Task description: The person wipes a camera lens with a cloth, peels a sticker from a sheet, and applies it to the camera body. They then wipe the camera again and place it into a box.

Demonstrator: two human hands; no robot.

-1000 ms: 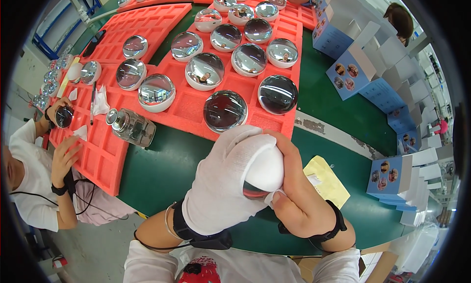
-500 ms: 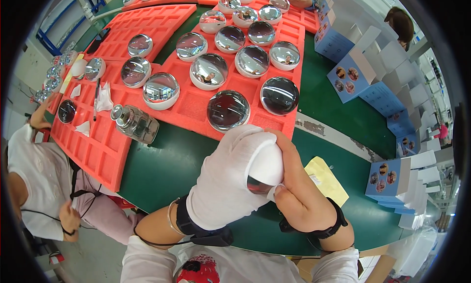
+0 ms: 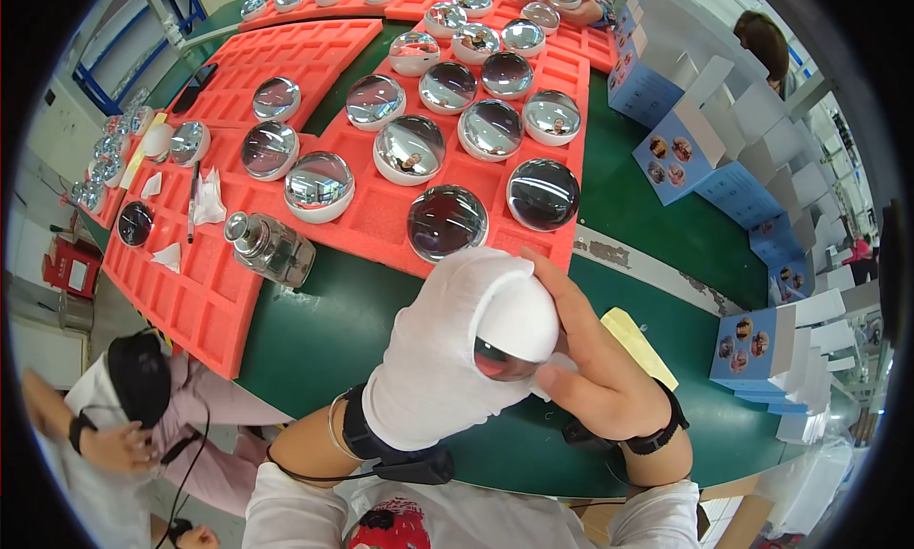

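A white ball with a mirrored face (image 3: 519, 325) is held over the green table's near edge. My left hand (image 3: 433, 335), covered in a white glove, is closed around its left and far side. My bare right hand (image 3: 595, 373) wraps the right side, the thumb pressing a small white wipe (image 3: 557, 362) against the lower part. The mirrored part shows dark below the white shell. Most of my right fingertips are hidden behind the ball. Just beyond my hands, a dark mirrored dome (image 3: 447, 222) sits in the red foam tray (image 3: 371, 206).
More mirrored domes fill the tray. A glass pump bottle (image 3: 271, 249) stands left of my hands, near a pen (image 3: 193, 201) and tissues. Yellow paper (image 3: 638, 347) lies right. Open blue boxes (image 3: 757, 344) line the right side. Co-workers sit at left and far end.
My right hand has shifted slightly around the ball, and its thumb has moved along the lower side. The co-worker at left has leaned down and back. At the far end, a co-worker's dome has turned mirror-side up.
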